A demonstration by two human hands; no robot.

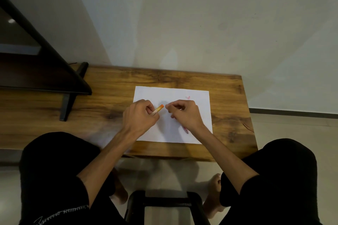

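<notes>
Fingers [149, 109] of the left hand [140, 118] grip an orange-tipped marker [158, 109] over the white paper [172, 93] on the wooden surface [109, 86]. The right hand [184, 115] has curled fingers; whether they hold anything I cannot tell. A pink pen [185, 130] shows beneath its wrist.

Black short sleeves [259, 199], black trousers [54, 151], bare feet [213, 186], white lettering [62, 213].

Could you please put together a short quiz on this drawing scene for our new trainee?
1. True or false: the left hand grips an orange-tipped marker.
2. The white sheet lies on: A) the wooden table; B) a tray; C) a bed.
3. Fill in: the pink pen lies on the sheet near the ___ wrist.
Key: 1 true; 2 A; 3 right.
</notes>
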